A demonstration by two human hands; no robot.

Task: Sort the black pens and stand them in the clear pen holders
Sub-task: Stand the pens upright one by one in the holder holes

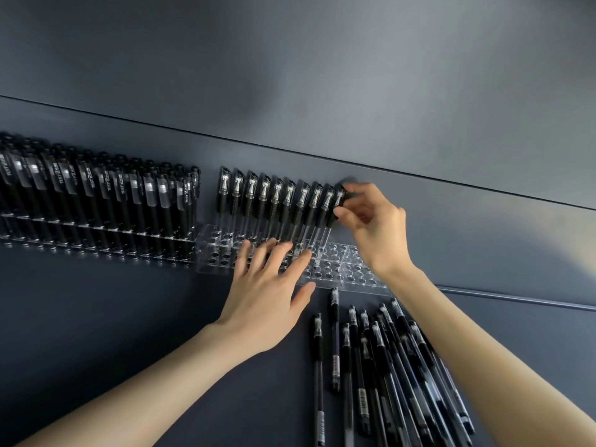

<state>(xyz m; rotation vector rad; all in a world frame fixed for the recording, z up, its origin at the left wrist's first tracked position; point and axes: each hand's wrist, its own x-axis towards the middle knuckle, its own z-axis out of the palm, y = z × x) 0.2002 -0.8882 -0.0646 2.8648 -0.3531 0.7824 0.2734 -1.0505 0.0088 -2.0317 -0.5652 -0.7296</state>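
Nearest, at the right, loose pens (371, 366) lie overlapping on the dark table (129, 333). There are a dozen or so, too tangled for an exact count. Their long axes run near to far, slightly fanned, with the capped ends pointing away.

Two hands work beyond them. The left hand (267, 295) lies flat on the clear pen holder (342, 272), its fingers (269, 253) straight and spread over the holes, gripping nothing. A row of ten pens (277, 195) stands upright in the holder's far holes, caps up. The right hand (371, 227) pinches the cap of the tenth — the end pen (339, 197) — between thumb and curled fingers.

To the left stands a second holder (96, 227), packed with upright black pens — blurred, not countable.
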